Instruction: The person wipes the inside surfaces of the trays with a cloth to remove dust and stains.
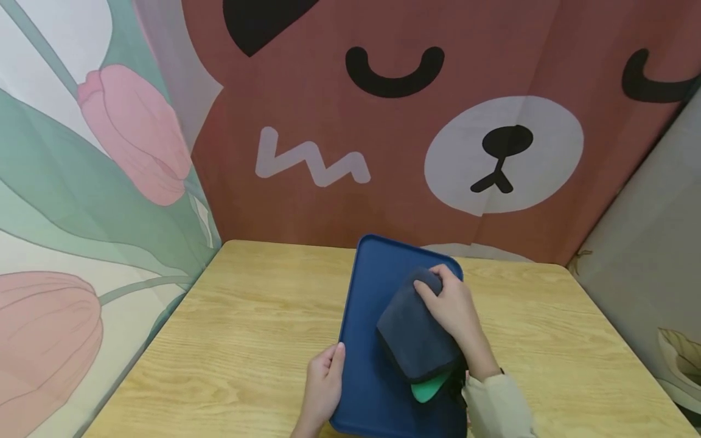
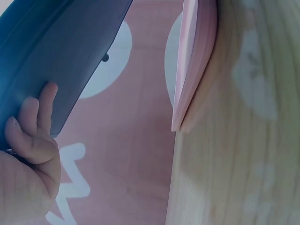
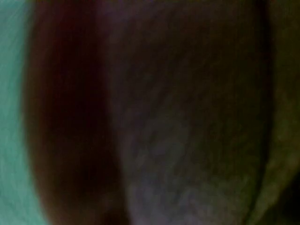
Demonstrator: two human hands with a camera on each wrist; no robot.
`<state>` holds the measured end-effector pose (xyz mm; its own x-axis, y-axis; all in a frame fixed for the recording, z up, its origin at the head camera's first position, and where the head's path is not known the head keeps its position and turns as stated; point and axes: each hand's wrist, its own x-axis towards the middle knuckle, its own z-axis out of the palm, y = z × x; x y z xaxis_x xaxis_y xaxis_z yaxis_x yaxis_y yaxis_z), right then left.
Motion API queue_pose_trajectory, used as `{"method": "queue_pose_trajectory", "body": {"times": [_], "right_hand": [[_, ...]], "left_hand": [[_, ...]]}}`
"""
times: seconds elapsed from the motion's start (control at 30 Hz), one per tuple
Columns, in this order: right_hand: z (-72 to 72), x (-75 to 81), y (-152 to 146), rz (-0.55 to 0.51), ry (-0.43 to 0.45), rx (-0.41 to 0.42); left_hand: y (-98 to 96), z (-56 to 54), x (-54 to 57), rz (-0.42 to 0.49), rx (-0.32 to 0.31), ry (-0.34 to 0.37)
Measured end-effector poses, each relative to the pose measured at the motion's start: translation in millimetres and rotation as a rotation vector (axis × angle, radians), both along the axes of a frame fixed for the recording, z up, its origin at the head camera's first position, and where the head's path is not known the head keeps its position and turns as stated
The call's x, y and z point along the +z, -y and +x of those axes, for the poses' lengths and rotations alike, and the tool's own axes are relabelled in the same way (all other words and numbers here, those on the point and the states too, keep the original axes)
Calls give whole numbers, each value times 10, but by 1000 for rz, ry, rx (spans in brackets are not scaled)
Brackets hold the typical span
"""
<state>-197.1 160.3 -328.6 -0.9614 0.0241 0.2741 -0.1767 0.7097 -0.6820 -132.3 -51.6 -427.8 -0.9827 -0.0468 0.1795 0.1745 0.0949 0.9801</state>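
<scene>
1. Looking down from the head view, a blue tray [image 1: 378, 316] lies on the wooden table [image 1: 246, 340], in front of the bear-face backdrop [image 1: 383, 121]. The right hand [image 1: 457, 313] presses a folded dark cloth [image 1: 416, 334] onto the tray's right half, fingers curled over the cloth's far edge. A bit of green [image 1: 429, 388] shows at the cloth's near end, beside the beige sleeve [image 1: 498, 407]. The left hand [image 1: 323, 386] grips the tray's near left rim, thumb lying along it. The wiping seems under way: the cloth sits mid-tray, and I cannot tell which parts are already wiped.

2. From the left wrist view, the fingers [image 2: 35, 119] curl under the tray [image 2: 61, 61] edge, which is lifted slightly off the table [image 2: 234, 140]. The hand steadies the tray.

3. In the right wrist view, only a dark blurred surface, likely the cloth [image 3: 178, 122], fills the picture, with green [image 3: 11, 117] at the left; the hand itself cannot be made out here.
</scene>
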Motion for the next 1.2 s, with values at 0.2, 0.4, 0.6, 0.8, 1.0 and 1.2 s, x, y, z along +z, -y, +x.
{"method": "queue_pose_trajectory", "body": {"times": [0.2,0.4,0.6,0.8,1.0,1.2], "right_hand": [[-171,86,131,49,2,11],[-264,149,236,95,-20,33],[-293,202,264,136,-20,18],[-301,212,239,149,-8,5],[-285,215,225,163,-20,-16],[-266,238,237,192,-49,-41]], "left_hand": [[-53,41,13,-2,-49,9],[-109,89,-6,-9,-103,-48],[-153,120,-17,0,-167,-89],[-160,122,-45,-10,-191,-101],[-156,228,142,-45,-209,-162],[-154,268,233,-51,-198,-217]]}}
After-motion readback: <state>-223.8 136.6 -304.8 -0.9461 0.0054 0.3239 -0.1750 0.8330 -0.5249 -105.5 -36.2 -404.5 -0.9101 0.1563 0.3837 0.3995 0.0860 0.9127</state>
